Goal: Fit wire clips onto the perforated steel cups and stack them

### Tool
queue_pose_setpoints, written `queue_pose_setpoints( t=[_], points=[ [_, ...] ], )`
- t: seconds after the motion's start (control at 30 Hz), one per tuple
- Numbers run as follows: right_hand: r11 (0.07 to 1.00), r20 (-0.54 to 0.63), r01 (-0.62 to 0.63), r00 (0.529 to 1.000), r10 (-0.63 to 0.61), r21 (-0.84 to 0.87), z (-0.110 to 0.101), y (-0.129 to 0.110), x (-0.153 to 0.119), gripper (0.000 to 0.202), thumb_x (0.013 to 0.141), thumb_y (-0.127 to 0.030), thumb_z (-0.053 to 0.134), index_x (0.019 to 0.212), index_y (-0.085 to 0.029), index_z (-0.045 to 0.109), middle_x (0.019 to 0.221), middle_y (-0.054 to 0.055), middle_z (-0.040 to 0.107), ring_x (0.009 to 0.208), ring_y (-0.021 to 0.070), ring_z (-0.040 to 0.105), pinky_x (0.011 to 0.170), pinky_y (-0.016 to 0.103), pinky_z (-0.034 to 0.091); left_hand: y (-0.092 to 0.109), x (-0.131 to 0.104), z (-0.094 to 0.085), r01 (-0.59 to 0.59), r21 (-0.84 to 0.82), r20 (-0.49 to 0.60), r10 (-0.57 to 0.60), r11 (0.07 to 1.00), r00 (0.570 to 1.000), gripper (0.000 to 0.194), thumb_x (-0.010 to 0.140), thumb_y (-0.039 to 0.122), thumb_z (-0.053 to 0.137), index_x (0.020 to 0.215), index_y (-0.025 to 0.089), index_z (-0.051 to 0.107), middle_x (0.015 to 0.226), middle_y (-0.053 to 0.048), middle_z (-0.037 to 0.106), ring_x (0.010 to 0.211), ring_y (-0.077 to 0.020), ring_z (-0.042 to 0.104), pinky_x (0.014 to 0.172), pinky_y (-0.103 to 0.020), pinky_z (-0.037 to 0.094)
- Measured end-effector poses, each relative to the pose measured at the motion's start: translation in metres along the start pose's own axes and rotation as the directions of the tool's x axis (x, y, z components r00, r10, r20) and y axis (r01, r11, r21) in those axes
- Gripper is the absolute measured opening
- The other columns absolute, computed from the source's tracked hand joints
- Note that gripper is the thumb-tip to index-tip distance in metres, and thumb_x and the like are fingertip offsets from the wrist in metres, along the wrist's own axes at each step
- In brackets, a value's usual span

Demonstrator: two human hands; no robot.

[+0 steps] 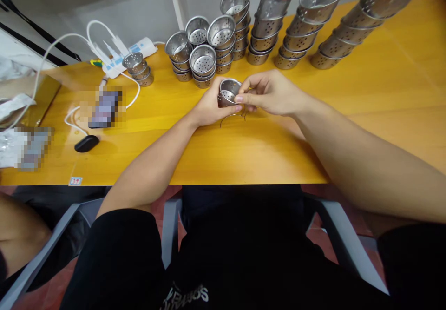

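A small perforated metal cup is held just above the wooden table, its open top tilted toward me. My left hand wraps round its left side, with the thumb along the front. At the cup's right rim, my right hand has thumb and index finger pinched together; what lies between those fingertips is too small to make out. Thin dark wire or thread shows below the cup, near both hands.
Stacks of perforated metal cups line the table's back, with taller stacks to the right. A power strip with white cables, a small cup stack, a blurred phone and a black mouse-like object lie left.
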State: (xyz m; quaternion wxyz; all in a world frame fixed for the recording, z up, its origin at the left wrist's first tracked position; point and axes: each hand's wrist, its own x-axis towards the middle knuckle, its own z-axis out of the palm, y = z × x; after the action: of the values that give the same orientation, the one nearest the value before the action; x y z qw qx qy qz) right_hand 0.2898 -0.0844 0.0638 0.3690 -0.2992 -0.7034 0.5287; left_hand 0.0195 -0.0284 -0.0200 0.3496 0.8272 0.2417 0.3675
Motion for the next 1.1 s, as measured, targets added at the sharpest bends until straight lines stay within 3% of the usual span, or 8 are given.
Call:
queue_pose_setpoints(
  t=[0.13, 0.23, 0.33, 0.43, 0.63, 0.77, 0.93, 1.1],
  points=[
    [0.988, -0.176, 0.09, 0.978, -0.111, -0.125, 0.004, -0.001, -0.003, 0.072, 0.087, -0.097, 0.115, 0.115, -0.038, 0.086, 0.106, 0.004, 0.087, 0.075, 0.0244, 0.066, 0.065, 0.045, 0.065, -0.011, 0.001, 0.003, -0.027, 0.057, -0.07, 0.031, 0.998, 0.997, 0.102, 0.109, 0.095, 0.089, 0.174, 0.029, 0.047, 0.171, -0.016, 0.071, 0.165, -0.0406, 0.078, 0.14, -0.063, 0.066],
    [0.935, -0.266, 0.122, 0.939, -0.218, -0.334, 0.003, -0.002, -0.005, 0.058, 0.104, -0.092, 0.102, 0.121, -0.039, 0.086, 0.12, 0.007, 0.087, 0.081, 0.0279, 0.068, 0.078, 0.055, 0.07, -0.018, 0.002, 0.004, -0.003, 0.092, -0.125, 0.015, 0.996, 0.992, 0.096, 0.113, 0.084, 0.09, 0.177, 0.03, 0.045, 0.175, -0.017, 0.069, 0.17, -0.0394, 0.076, 0.143, -0.062, 0.065],
    [0.847, -0.207, 0.135, 0.939, -0.275, -0.514, -0.001, -0.002, -0.007, 0.033, 0.117, -0.07, 0.093, 0.123, -0.038, 0.09, 0.129, 0.013, 0.086, 0.097, 0.037, 0.079, 0.092, 0.065, 0.072, -0.017, 0.002, 0.004, 0.029, 0.127, -0.142, -0.011, 0.991, 0.99, 0.09, 0.116, 0.072, 0.093, 0.179, 0.03, 0.045, 0.177, -0.017, 0.069, 0.172, -0.038, 0.076, 0.144, -0.062, 0.065],
    [0.797, -0.165, 0.137, 0.944, -0.285, -0.588, -0.003, -0.003, -0.009, 0.018, 0.118, -0.053, 0.091, 0.127, -0.038, 0.091, 0.147, 0.014, 0.086, 0.119, 0.044, 0.084, 0.099, 0.067, 0.075, -0.011, 0.002, 0.004, 0.035, 0.139, -0.154, -0.014, 0.99, 0.988, 0.084, 0.118, 0.061, 0.093, 0.18, 0.029, 0.044, 0.178, -0.017, 0.07, 0.172, -0.0355, 0.077, 0.146, -0.059, 0.065],
    [0.776, -0.115, 0.023, 0.986, -0.124, -0.631, 0.001, -0.004, -0.009, 0.022, 0.116, -0.043, 0.096, 0.137, -0.041, 0.092, 0.168, 0.012, 0.08, 0.148, 0.0499, 0.079, 0.124, 0.073, 0.073, 0.005, 0.0, 0.005, 0.039, 0.119, -0.16, -0.019, 0.992, 0.987, 0.076, 0.12, 0.044, 0.09, 0.178, 0.028, 0.043, 0.175, -0.015, 0.072, 0.17, -0.0312, 0.079, 0.147, -0.057, 0.065],
    [0.758, -0.074, 0.05, 0.989, -0.129, -0.65, 0.007, 0.002, -0.007, 0.025, 0.116, -0.046, 0.095, 0.14, -0.038, 0.094, 0.17, 0.014, 0.078, 0.152, 0.0521, 0.078, 0.127, 0.075, 0.071, 0.01, -0.001, 0.006, 0.03, 0.12, -0.145, -0.012, 0.992, 0.989, 0.075, 0.122, 0.045, 0.087, 0.181, 0.031, 0.042, 0.175, -0.014, 0.071, 0.172, -0.0321, 0.079, 0.146, -0.059, 0.066],
    [0.763, -0.101, 0.04, 0.985, -0.137, -0.645, 0.005, 0.004, -0.008, 0.027, 0.119, -0.058, 0.093, 0.14, -0.041, 0.093, 0.164, 0.014, 0.081, 0.147, 0.0487, 0.08, 0.125, 0.071, 0.074, 0.005, -0.001, 0.006, 0.024, 0.071, -0.159, -0.012, 0.997, 0.987, 0.084, 0.12, 0.057, 0.091, 0.183, 0.033, 0.041, 0.177, -0.013, 0.069, 0.175, -0.0334, 0.076, 0.148, -0.061, 0.063],
    [0.727, -0.173, 0.073, 0.951, -0.258, -0.683, -0.02, 0.014, -0.007, 0.022, 0.12, -0.054, 0.093, 0.134, -0.037, 0.09, 0.153, 0.014, 0.08, 0.124, 0.0402, 0.086, 0.111, 0.063, 0.079, 0.01, -0.002, 0.002, 0.15, -0.078, -0.147, -0.16, 0.986, 0.976, 0.102, 0.113, 0.059, 0.099, 0.191, 0.039, 0.037, 0.193, -0.017, 0.057, 0.168, -0.0353, 0.079, 0.13, -0.057, 0.076]
  ],
)
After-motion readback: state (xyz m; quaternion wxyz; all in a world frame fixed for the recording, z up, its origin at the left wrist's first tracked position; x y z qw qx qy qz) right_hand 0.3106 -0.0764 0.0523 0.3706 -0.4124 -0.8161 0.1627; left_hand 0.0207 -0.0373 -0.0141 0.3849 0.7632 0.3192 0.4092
